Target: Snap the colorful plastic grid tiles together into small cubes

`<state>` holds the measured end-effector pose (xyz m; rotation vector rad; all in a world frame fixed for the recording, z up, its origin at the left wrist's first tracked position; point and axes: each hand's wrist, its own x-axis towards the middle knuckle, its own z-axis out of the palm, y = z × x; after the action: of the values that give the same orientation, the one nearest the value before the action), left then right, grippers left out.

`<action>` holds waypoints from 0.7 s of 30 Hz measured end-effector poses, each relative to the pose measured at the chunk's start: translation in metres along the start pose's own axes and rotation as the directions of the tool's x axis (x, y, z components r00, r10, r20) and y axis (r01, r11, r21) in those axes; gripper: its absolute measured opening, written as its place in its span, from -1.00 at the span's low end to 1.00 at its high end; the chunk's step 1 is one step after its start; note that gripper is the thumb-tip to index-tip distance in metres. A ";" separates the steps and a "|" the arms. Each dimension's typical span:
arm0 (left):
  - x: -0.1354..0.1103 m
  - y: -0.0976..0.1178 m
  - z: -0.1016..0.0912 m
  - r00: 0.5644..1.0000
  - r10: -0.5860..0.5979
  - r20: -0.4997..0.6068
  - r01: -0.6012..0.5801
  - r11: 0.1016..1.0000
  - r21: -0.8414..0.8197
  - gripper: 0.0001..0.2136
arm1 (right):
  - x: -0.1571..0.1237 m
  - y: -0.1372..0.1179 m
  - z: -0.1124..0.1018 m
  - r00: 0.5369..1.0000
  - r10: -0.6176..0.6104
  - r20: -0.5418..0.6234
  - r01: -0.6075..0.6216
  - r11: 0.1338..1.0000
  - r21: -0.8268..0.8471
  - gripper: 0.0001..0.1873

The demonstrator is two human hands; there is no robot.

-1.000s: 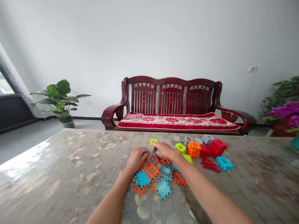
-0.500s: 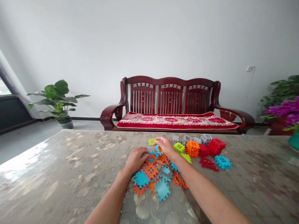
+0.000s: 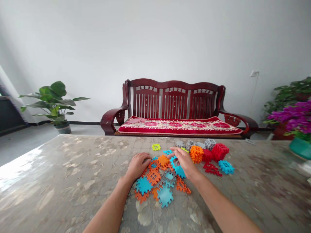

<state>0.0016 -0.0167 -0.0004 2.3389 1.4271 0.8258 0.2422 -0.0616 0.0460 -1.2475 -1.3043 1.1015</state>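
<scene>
A pile of flat interlocking tiles (image 3: 159, 183) in blue, orange and grey lies on the marbled table (image 3: 68, 181). My left hand (image 3: 136, 165) rests palm down on the pile's left edge, with its fingers curled over the orange and blue tiles there. What it grips, if anything, is hidden. My right hand (image 3: 184, 160) lies over the pile's far right side, fingers pointing left and closed on a blue tile (image 3: 179, 169). A lone lime tile (image 3: 156, 147) lies just beyond the pile.
Right of my right hand stand built cubes: orange (image 3: 196, 153), red (image 3: 220, 151) and grey (image 3: 209, 143). Beside them lie a flat red piece (image 3: 212, 169) and a blue tile (image 3: 225, 166). A wooden bench (image 3: 177, 110) stands behind the table. A teal flower pot (image 3: 300, 147) sits at the right edge.
My right hand has drawn back from the lime tile toward the pile and the orange cube, now lying over a blue tile. My left hand stays on the pile's left edge.
</scene>
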 end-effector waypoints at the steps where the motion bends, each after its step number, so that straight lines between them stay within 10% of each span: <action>1: 0.000 -0.001 0.000 1.000 0.000 0.000 0.000 1.000 0.002 -0.78 | -0.008 0.002 -0.007 1.000 0.003 -0.012 -0.004 1.000 -0.015 -0.49; 11: 0.001 0.000 -0.001 1.000 -0.002 0.000 0.002 1.000 -0.006 -0.77 | -0.051 0.038 -0.059 0.954 -0.240 -0.181 0.167 0.924 -0.344 -0.60; 21: 0.002 -0.006 0.002 1.000 0.000 0.006 0.000 1.000 0.021 -0.75 | -0.075 0.014 -0.086 0.949 -0.302 -0.089 0.092 0.539 -0.837 -0.81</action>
<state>-0.0006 -0.0119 -0.0047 2.3547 1.4399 0.8070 0.3283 -0.1368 0.0367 -1.7695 -1.8117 0.0821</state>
